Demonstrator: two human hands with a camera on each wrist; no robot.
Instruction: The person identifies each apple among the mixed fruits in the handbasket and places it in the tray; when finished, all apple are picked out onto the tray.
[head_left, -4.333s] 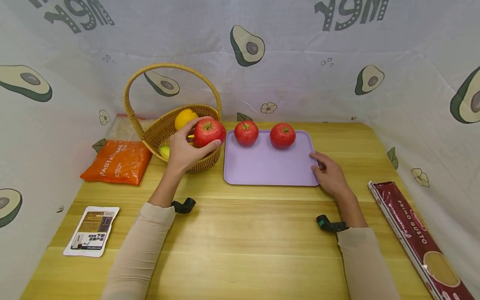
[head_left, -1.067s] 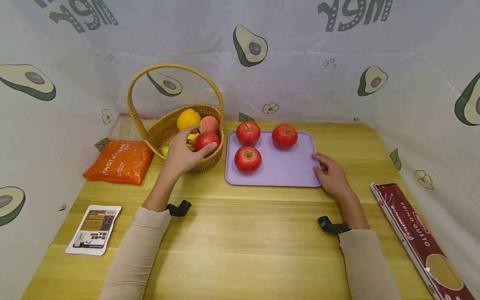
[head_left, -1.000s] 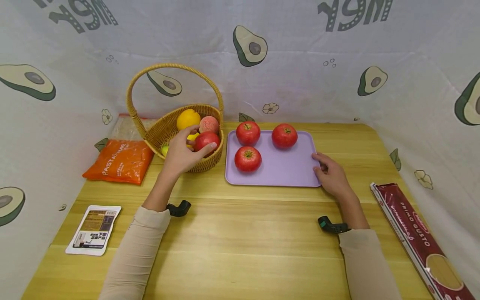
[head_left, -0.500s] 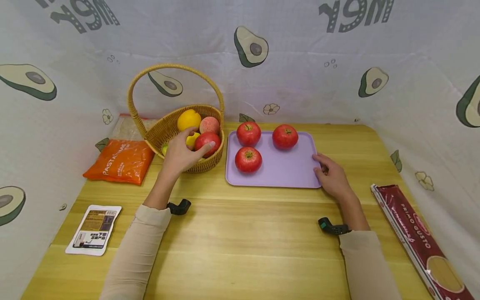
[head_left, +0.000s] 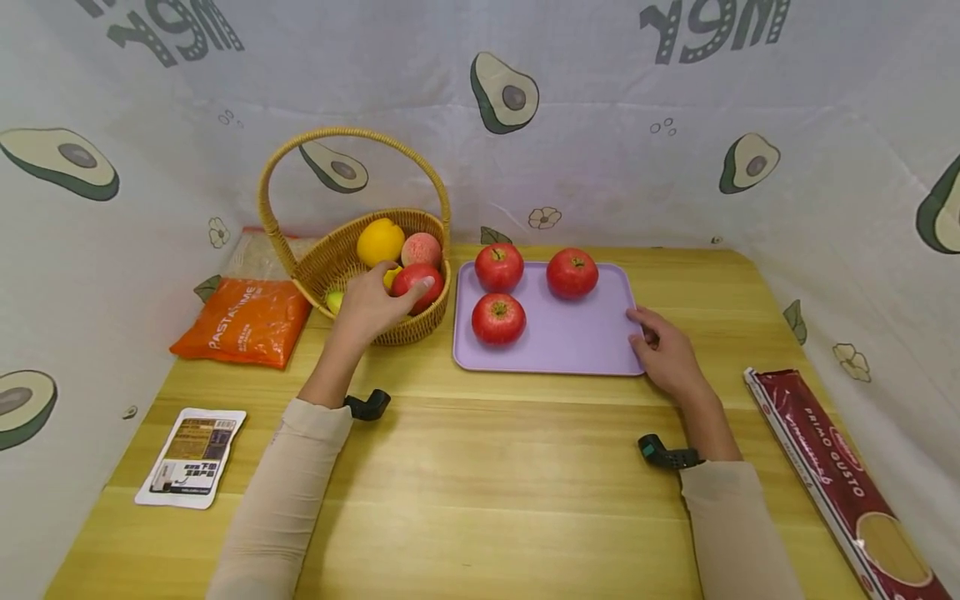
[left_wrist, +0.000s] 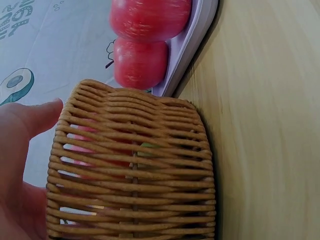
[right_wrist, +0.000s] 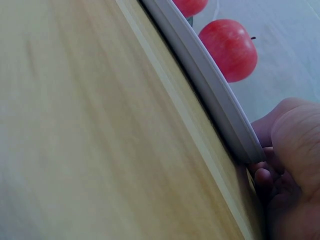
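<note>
In the head view my left hand (head_left: 369, 302) reaches over the front of the wicker basket (head_left: 408, 332). Its thumb lies across a smooth red apple (head_left: 418, 279) inside; the index finger curves at the apple's left side and the other fingertips are hidden. The left wrist view has the thumb (left_wrist: 42, 117) by the rim. My right hand (head_left: 667, 354) pinches the right edge of the lilac tray (head_left: 570, 337). Three red apples sit on that tray: one back left (head_left: 498, 267), one front left (head_left: 498, 318), one back right (head_left: 572, 273).
A yellow fruit (head_left: 380, 240), a pink peach-like fruit (head_left: 422, 250) and something yellow-green (head_left: 334, 301) share the basket. An orange pasta bag (head_left: 243, 325) and a white pouch (head_left: 191, 458) lie at the left, a long red spaghetti packet (head_left: 840, 479) at the right. A printed cloth hangs behind.
The apple my left hand held earlier now sits at the tray's front left. That hand has gone back to the basket and lately shifted slightly forward over the apple there. The right hand stays.
</note>
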